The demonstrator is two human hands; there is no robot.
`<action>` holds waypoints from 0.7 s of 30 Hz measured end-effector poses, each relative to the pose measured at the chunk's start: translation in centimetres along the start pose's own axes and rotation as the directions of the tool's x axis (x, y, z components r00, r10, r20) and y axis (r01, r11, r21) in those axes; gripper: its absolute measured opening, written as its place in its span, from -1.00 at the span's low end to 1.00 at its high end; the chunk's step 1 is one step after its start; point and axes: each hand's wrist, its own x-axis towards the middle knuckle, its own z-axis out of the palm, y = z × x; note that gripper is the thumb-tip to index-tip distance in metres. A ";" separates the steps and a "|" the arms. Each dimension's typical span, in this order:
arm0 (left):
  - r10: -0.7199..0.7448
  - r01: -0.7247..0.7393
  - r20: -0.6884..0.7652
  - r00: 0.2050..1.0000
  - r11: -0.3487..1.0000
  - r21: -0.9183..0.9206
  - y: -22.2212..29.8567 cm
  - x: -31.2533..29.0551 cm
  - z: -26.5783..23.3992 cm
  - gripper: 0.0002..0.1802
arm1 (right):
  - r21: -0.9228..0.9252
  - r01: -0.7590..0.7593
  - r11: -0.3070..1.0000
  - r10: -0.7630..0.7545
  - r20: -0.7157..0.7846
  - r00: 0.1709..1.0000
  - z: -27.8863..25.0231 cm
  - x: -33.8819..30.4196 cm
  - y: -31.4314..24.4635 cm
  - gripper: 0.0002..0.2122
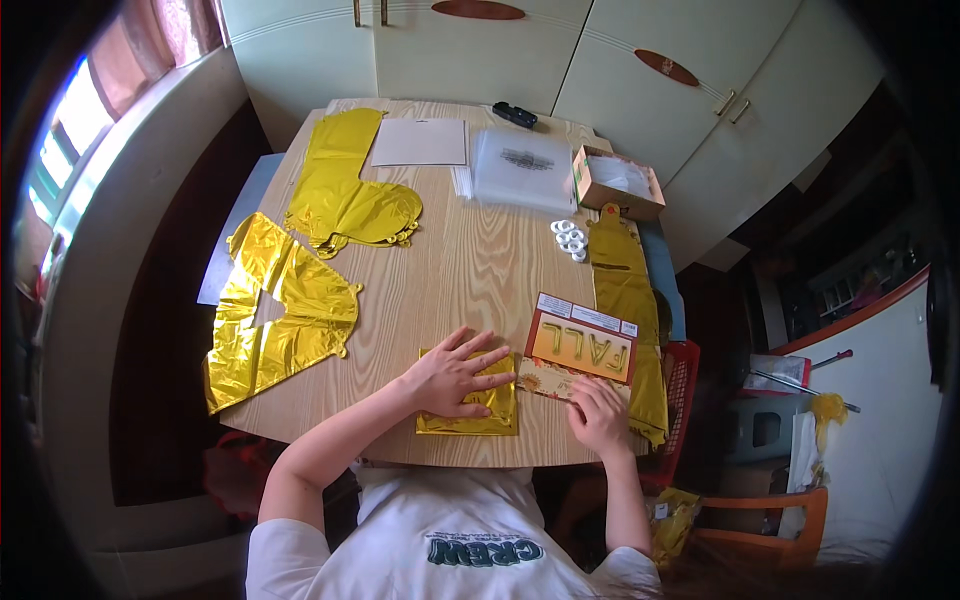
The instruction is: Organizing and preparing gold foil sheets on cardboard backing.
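Wooden table (470,270): left hand (460,375) spread wide on folded gold foil (499,405); right hand (600,412), loosely curved, touching 1 printed card (580,345).

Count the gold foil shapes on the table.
4: an L-shape at back left, a piece with a triangular hole at left, a folded square under the left hand, a long piece at right. Extra layers may be hidden.

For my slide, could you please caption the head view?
Left hand on folded rectangular gold foil; right hand on rectangular orange-brown paper card.
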 end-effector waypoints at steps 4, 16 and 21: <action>0.004 -0.004 -0.015 1.000 1.000 -0.006 0.0 0.0 -0.4 -0.31 | -0.005 0.057 0.998 -0.057 0.011 0.998 -0.1 2.1 -2.2 -0.82; 0.004 -0.011 -0.087 0.996 0.996 -0.088 -0.2 0.0 -0.6 -0.44 | 0.059 0.117 0.991 -0.128 0.250 0.960 4.6 7.0 -4.3 -0.25; 0.006 -0.013 -0.087 0.996 0.996 -0.083 -0.2 -0.3 -0.2 -0.37 | -0.005 0.144 0.990 -0.136 0.284 0.949 4.8 6.7 -4.2 -0.24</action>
